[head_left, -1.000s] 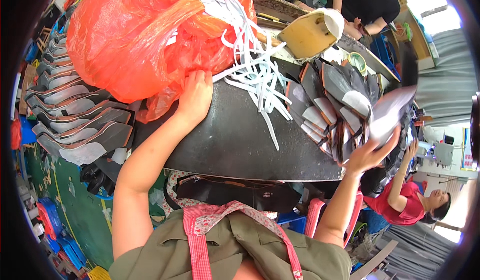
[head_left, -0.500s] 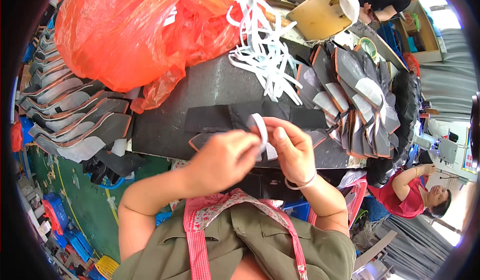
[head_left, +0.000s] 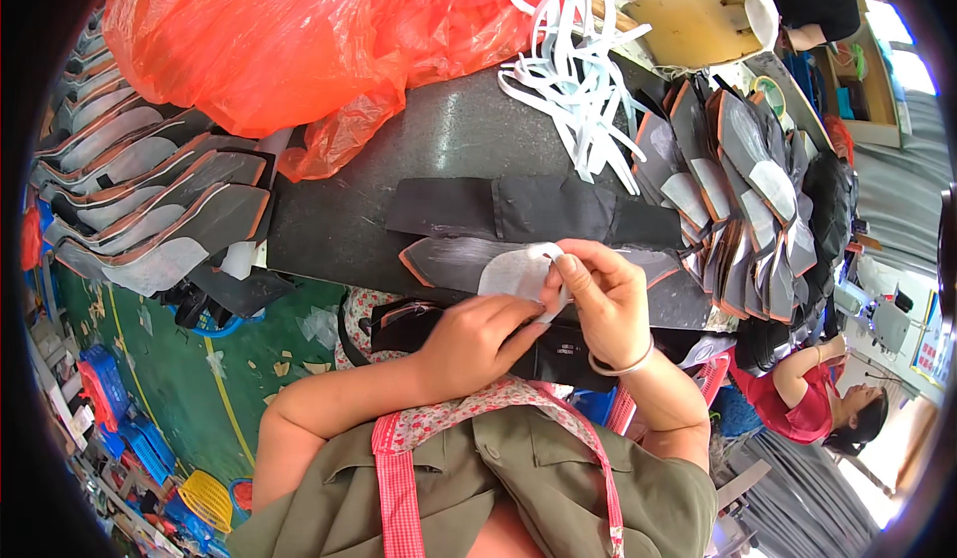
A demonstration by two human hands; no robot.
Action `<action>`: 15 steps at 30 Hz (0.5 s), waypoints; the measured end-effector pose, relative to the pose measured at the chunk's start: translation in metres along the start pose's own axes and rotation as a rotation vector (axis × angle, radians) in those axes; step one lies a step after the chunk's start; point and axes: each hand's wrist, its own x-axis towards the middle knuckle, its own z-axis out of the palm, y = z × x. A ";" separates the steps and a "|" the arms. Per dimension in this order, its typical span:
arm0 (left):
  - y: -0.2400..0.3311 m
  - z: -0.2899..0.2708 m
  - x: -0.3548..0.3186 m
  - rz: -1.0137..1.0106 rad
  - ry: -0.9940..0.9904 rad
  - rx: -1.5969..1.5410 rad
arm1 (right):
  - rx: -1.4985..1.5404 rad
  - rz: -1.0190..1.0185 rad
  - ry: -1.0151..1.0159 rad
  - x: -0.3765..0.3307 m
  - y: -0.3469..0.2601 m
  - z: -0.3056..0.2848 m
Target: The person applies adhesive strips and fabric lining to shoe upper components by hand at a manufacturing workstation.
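Observation:
Between both hands, over the near edge of the dark worktable point(head_left: 344, 204), is a narrow white strip point(head_left: 559, 308). My left hand point(head_left: 480, 339) has its fingertips closed at the strip's lower part. My right hand point(head_left: 608, 304) pinches it between thumb and fingers, with a bracelet at the wrist. Just beyond the fingers lies a flat dark-grey shaped piece point(head_left: 449, 262) with orange edges and a white patch point(head_left: 510, 271). My hands partly cover it. A long black fabric piece point(head_left: 548, 209) lies behind it.
A tangle of white strips point(head_left: 578, 100) and a red plastic bag point(head_left: 259, 50) occupy the table's far side. Stacks of similar grey pieces stand right point(head_left: 743, 159) and left point(head_left: 169, 214). A yellowish curved container point(head_left: 698, 22) stands far right. Two other people are on the right.
The strip loop that stood up between my hands is lower and mostly hidden by the fingers. My left hand has moved down slightly. The view has shifted, uncovering the grey piece and its white patch.

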 end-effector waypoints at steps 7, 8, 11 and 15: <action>-0.040 -0.015 -0.015 0.071 0.066 0.754 | -0.601 -0.035 -0.210 0.039 0.016 0.008; -0.039 -0.017 -0.014 0.068 0.043 0.758 | -0.643 -0.079 -0.197 0.041 0.019 0.012; -0.040 -0.020 -0.016 0.088 0.053 0.756 | -0.798 -0.227 -0.161 0.042 0.028 0.012; -0.045 -0.020 -0.017 0.097 0.075 0.698 | -0.852 -0.216 -0.166 0.043 0.033 0.009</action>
